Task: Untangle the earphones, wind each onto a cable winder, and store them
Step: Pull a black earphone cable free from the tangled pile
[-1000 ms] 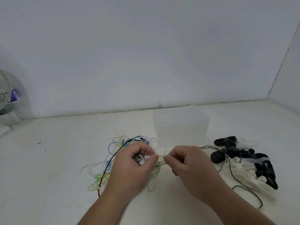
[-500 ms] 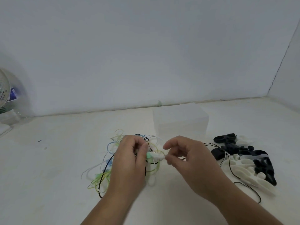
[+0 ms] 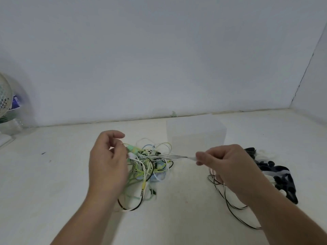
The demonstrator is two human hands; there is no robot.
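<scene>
A tangle of earphone cables (image 3: 150, 163), white, yellow-green, pale blue and black, hangs just above the table in the middle. My left hand (image 3: 108, 163) grips the tangle's left side, where a green and a white piece (image 3: 132, 150) stick out. My right hand (image 3: 228, 165) pinches a small white earphone part (image 3: 192, 158), from which thin white strands run taut to the tangle. A black-and-white cable (image 3: 228, 202) trails loose under my right hand. Black and white cable winders (image 3: 276, 174) lie heaped at the right.
A translucent plastic box (image 3: 196, 131) stands behind the tangle near the wall. At the far left edge are a mesh object (image 3: 4, 98) and a clear container (image 3: 10, 124). White walls close the back and the right.
My hands have drawn apart: the right one has pulled the white part away to the right, stretching strands out of the tangle. The left hand has lifted the tangle and moved left.
</scene>
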